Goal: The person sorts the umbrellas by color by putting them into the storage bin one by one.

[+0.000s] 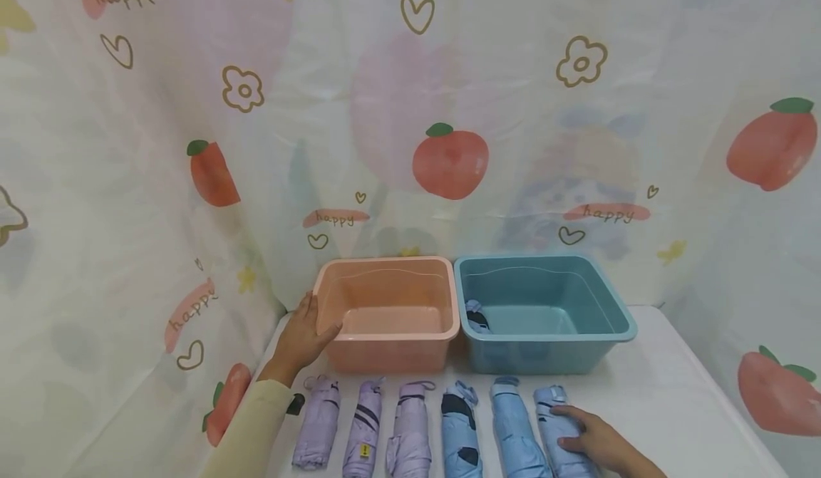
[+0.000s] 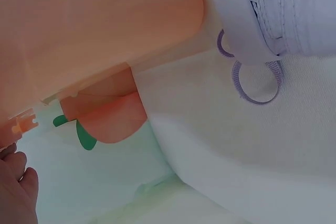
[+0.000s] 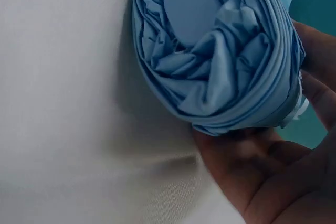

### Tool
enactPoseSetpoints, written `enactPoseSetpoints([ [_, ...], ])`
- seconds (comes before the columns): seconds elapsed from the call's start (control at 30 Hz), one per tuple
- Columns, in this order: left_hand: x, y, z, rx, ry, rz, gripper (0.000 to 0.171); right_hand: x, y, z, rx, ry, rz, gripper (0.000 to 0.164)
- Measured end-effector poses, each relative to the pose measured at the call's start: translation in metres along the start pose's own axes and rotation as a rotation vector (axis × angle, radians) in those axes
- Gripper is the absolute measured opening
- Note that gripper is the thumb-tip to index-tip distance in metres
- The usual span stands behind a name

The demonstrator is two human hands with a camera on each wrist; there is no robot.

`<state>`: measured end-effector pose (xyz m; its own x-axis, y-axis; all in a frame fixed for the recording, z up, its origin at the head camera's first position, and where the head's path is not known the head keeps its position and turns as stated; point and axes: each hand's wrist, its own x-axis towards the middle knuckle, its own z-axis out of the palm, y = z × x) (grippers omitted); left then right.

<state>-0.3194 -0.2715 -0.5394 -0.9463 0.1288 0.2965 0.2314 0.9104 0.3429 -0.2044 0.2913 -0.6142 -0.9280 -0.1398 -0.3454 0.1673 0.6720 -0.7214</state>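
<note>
My left hand (image 1: 298,339) holds the left rim of a peach-orange plastic basin (image 1: 388,355), thumb over the front corner. In the left wrist view its curled fingers (image 2: 16,166) show at the basin's edge. With thumb and fingers on either side, my right hand (image 1: 599,439) grips the rightmost folded umbrella (image 1: 553,432), a light blue one. Its rolled fabric end (image 3: 210,66) faces the right wrist camera, close over the white tabletop. Left of it lie two more blue folded umbrellas (image 1: 513,428) and three lilac ones (image 1: 362,428), side by side.
A teal basin (image 1: 532,357) stands right beside the orange one, with a blue-and-black folded item (image 1: 476,318) in its left corner. A fruit-printed curtain (image 1: 513,107) encloses the white table (image 1: 667,385) at the back and sides. A small black object (image 1: 296,404) lies by the left sleeve.
</note>
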Motion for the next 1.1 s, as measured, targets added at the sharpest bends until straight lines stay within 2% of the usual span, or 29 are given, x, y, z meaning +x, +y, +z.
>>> enactPoseSetpoints([
  [0.13, 0.000, 0.001, 0.001, -0.004, 0.008, 0.003, 0.094, -0.002, 0.001, 0.000, 0.067, -0.012, -0.043, 0.057],
  [0.2, 0.000, 0.001, 0.001, -0.007, 0.009, 0.003, 0.094, -0.003, 0.001, 0.000, 0.095, -0.030, -0.034, 0.056],
  [0.43, -0.001, 0.002, 0.003, -0.019, 0.021, -0.006, 0.094, -0.008, -0.002, -0.015, 0.064, -0.081, -0.023, 0.058],
  [0.53, -0.002, 0.001, 0.004, -0.010, 0.021, -0.010, 0.094, -0.012, -0.006, -0.027, 0.041, -0.086, -0.007, 0.059],
  [0.87, -0.002, 0.004, -0.003, 0.011, 0.012, -0.002, 0.094, -0.034, -0.025, -0.081, 0.037, -0.126, -0.072, 0.063],
  [1.1, -0.001, 0.005, -0.004, 0.033, 0.026, 0.016, 0.093, -0.045, -0.051, -0.121, 0.076, -0.151, -0.181, 0.066],
])
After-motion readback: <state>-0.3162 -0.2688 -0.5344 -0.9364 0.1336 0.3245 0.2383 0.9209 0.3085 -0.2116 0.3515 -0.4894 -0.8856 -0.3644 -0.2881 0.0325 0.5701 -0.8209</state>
